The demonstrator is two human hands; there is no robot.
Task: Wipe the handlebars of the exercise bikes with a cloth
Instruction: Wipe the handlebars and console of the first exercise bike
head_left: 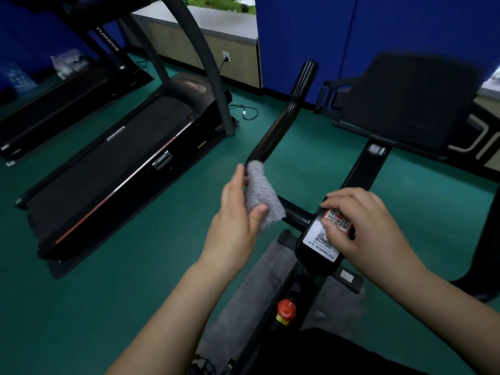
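A black handlebar [286, 112] of the exercise bike runs from the centre block up and away to the left. A grey cloth [261, 193] is wrapped around its lower part. My left hand [238, 212] grips the cloth around the bar, thumb on the near side. My right hand [362, 223] rests on the bike's black centre block [319, 255], fingers over its white and red QR stickers. The right handlebar [487, 239] curves down at the frame's right edge.
The bike's black console [408, 104] stands ahead on its post. A red knob [286, 309] sits on the frame below. Two treadmills [116, 169] lie to the left on the green floor. A blue partition [311, 36] and a low cabinet stand behind.
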